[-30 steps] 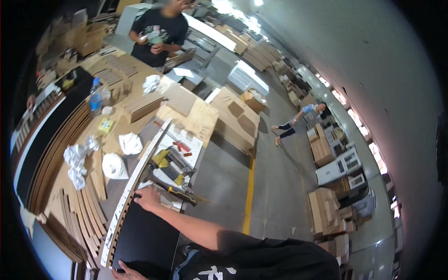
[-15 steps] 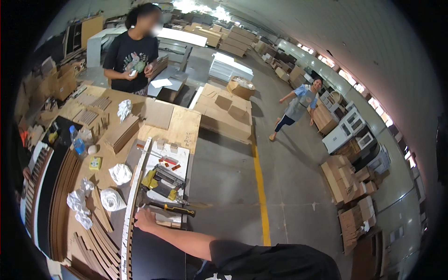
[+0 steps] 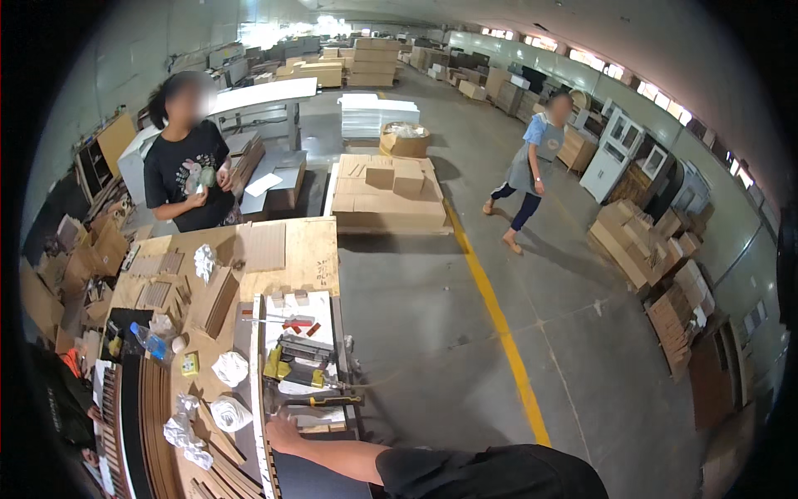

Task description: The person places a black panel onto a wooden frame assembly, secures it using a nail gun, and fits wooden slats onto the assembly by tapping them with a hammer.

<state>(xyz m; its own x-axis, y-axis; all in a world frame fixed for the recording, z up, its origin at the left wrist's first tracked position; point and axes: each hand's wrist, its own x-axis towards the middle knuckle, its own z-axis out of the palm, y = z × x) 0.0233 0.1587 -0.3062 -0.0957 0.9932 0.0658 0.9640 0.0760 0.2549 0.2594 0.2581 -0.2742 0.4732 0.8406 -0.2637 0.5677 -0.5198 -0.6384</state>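
My right hand (image 3: pixel 285 432) reaches in from the lower right. Its fingers are curled against a long white-faced strip (image 3: pixel 260 374) that runs along the bench, and the fingertips are partly hidden. Just beyond the hand lies a hammer (image 3: pixel 320 401) with a black and yellow handle. A yellow and black nail gun (image 3: pixel 298 364) rests past it on a white board (image 3: pixel 328 333). Farther up the board is a red-handled screwdriver (image 3: pixel 299 322). My left hand is out of the picture.
Cloth rolls (image 3: pixel 230 413), a water bottle (image 3: pixel 148 341) and stacked brown slats (image 3: pixel 214 301) cover the wooden bench (image 3: pixel 312 249). A person (image 3: pixel 187 166) stands behind it; another person (image 3: pixel 532 166) walks on the floor. Cardboard stacks (image 3: pixel 386 208) stand beyond the bench.
The whole view has swung and levelled, shifting the bench. My right hand stays at the strip. The walking person has turned and taken a step; the person behind the bench remains there.
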